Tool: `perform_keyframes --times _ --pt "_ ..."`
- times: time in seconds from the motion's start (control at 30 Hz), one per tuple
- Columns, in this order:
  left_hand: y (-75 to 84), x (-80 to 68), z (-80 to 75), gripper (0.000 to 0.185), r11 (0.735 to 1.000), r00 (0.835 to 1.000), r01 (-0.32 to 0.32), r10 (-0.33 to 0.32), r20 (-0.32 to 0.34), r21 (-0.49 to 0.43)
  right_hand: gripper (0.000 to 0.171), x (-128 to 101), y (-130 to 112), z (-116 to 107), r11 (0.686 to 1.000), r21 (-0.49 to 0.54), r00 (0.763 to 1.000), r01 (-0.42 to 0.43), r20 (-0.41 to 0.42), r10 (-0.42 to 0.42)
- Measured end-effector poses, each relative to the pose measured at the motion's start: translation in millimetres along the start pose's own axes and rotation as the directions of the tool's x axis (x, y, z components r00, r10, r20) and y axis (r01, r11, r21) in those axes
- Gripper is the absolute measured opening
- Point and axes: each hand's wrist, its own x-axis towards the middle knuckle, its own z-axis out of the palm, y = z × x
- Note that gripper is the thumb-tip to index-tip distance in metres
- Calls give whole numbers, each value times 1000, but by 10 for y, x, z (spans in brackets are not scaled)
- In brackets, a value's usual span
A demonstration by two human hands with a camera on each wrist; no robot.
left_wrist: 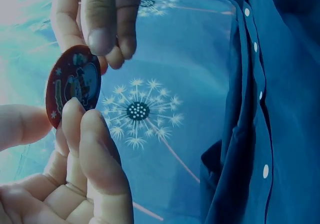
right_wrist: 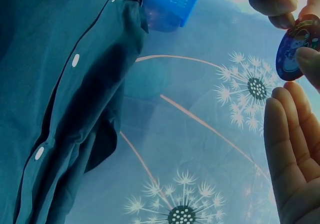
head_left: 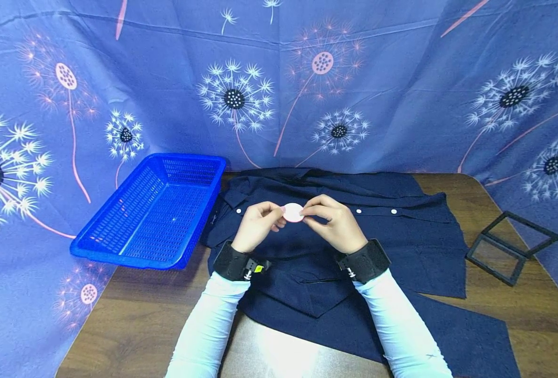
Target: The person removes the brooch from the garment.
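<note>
Both hands hold a small round badge-like disc (head_left: 293, 212) over a dark navy shirt (head_left: 401, 247) laid out on the table. The left hand (head_left: 256, 226) pinches its left edge between thumb and fingers. At the opposite edge, the right hand (head_left: 335, 223) pinches it as well. In the head view the disc looks white with a reddish rim. A cartoon picture on a dark face shows on the disc (left_wrist: 75, 83) in the left wrist view, and part of it on the disc (right_wrist: 295, 48) in the right wrist view. White buttons (head_left: 394, 211) run along the shirt.
A blue plastic basket (head_left: 137, 261) stands on the left of the wooden table (head_left: 146, 315). To the right of the shirt lies a black hinged frame (head_left: 496, 257). A blue dandelion-print cloth (head_left: 165, 63) hangs behind and beside the table.
</note>
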Motion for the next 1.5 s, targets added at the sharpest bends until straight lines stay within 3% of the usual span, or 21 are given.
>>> perform_keyframes --times 0.4,0.73,0.87,1.07,1.5 --pt "-3 19 7 21 996 999 31 -32 -7 -83 22 3 8 -13 1000 26 1000 -1 0 1" --pt "-25 7 11 20 999 1000 7 -7 -3 -40 20 -1 44 -114 980 142 986 -142 -68 153" --pt "-21 -6 19 19 999 1000 6 -6 0 -38 17 -1 35 -159 956 191 966 -221 -95 242" --pt "5 -36 19 19 1000 1000 -13 13 11 -28 21 12 5 -170 912 252 934 -325 -65 351" --pt "-9 -24 65 19 996 996 -85 84 34 14 24 11 33 -64 810 321 868 -490 97 487"
